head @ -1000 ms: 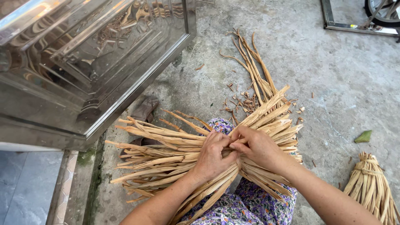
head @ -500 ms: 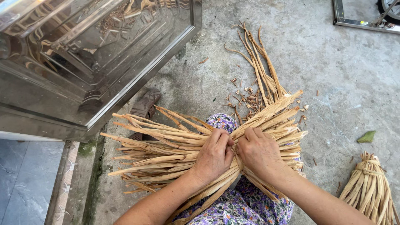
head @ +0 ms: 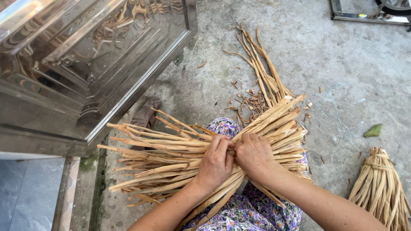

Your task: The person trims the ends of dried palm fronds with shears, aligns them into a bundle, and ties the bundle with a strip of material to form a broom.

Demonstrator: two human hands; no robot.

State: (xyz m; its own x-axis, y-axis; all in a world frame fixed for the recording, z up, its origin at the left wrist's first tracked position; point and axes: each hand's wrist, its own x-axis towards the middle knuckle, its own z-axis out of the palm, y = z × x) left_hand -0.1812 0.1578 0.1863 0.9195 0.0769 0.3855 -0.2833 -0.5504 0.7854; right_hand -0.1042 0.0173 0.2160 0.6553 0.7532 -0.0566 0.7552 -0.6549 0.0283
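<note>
Both hands, left hand (head: 215,164) and right hand (head: 255,156), close tightly around the straw bundle's (head: 171,158) waist at frame centre; its stalks run left-right.

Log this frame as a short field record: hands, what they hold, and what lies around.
left hand: grips the dried leaf bundle at its middle
right hand: grips the same bundle, touching the left hand
bundle position: across the lap, on a floral garment
loose strips: on the concrete floor beyond the bundle
tied bundle: floor, lower right
metal door panel: upper left
</note>
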